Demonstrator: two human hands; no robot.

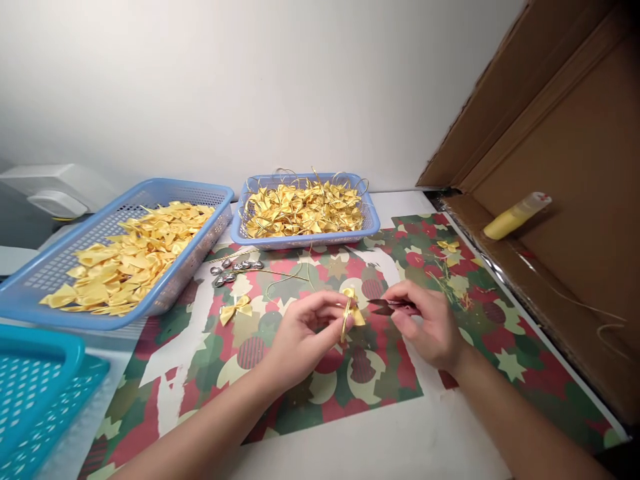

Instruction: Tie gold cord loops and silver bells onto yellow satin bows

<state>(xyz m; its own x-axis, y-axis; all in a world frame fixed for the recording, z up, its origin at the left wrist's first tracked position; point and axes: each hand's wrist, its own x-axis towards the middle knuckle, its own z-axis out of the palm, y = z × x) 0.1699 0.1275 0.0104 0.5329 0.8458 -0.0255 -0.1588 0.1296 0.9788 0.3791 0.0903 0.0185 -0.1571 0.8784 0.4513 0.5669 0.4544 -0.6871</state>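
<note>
My left hand (307, 337) is closed, pinching a yellow ribbon bow (359, 315) with gold cord around it, above the patterned sheet. Just to the right, my right hand (433, 323) grips thread snips (383, 306). Their dark blades point left at the bow without visibly touching it; my fingers hide most of the handle. A loose yellow bow (236, 309) lies left of my left hand. Behind it sit several shiny silver bells (229, 277), and gold cords (280, 274) stretch across the sheet.
A blue basket of corded bows (374, 223) stands at the back, another blue basket of plain bows (150, 308) at left. A teal basket (75, 347) is at the near left. Cord scraps (457, 287) lie at right, beside a cardboard wall (565, 133) with a yellow tube (515, 217).
</note>
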